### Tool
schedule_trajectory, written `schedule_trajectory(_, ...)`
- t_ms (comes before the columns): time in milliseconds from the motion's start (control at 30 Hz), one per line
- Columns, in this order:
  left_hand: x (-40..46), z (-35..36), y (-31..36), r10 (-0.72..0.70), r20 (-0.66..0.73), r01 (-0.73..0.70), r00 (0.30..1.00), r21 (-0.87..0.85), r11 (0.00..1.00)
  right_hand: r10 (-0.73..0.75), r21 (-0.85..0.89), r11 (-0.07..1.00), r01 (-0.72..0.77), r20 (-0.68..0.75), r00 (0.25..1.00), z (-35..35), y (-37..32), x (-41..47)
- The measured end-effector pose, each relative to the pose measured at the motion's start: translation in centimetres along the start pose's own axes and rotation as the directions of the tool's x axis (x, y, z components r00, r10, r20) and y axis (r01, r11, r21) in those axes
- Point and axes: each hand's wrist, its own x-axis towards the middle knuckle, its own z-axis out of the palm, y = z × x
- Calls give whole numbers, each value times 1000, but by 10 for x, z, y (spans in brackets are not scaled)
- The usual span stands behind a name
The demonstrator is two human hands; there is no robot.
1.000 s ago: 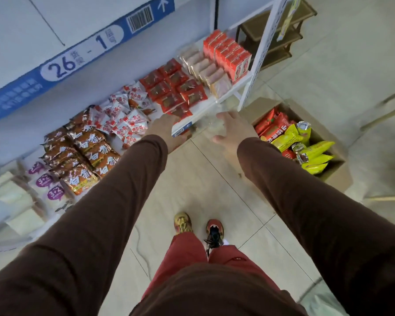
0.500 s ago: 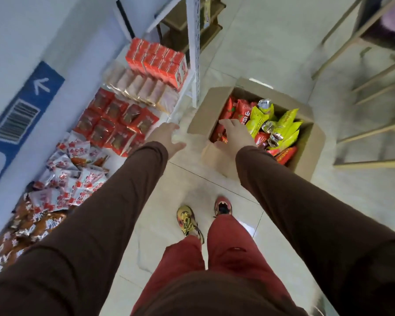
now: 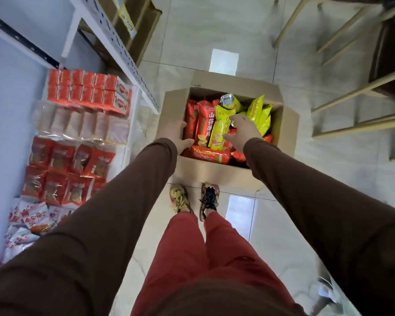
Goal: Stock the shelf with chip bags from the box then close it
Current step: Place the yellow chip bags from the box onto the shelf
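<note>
I am reaching both hands into the open box [image 3: 217, 172] of chip bags [image 3: 205, 126] on the floor beside the shelf [image 3: 132, 115]. My left hand [image 3: 175, 135] fingers are resting spread on a red bag; my right hand [image 3: 243, 131] fingers are lying apart over a yellow bag [image 3: 219, 127].

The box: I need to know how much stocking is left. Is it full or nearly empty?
Fairly full: red and yellow chip bags fill the open box nearly to its rim.

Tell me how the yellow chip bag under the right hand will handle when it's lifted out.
The yellow chip bag looks puffed, so probably light and squashy. Its glossy film may slip in the right hand. It stands wedged among red bags, so it might drag neighbours.
</note>
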Motion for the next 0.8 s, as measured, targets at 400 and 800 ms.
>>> schedule_trajectory(400,157,64,5,-3,183,-2,983,28,1000,396,320,878,-356,-69,916,26,110,108)
schedule_trajectory(800,278,199,-26,-196,244,213,950,-45,976,468,360,823,-439,9,884,65,213,243)
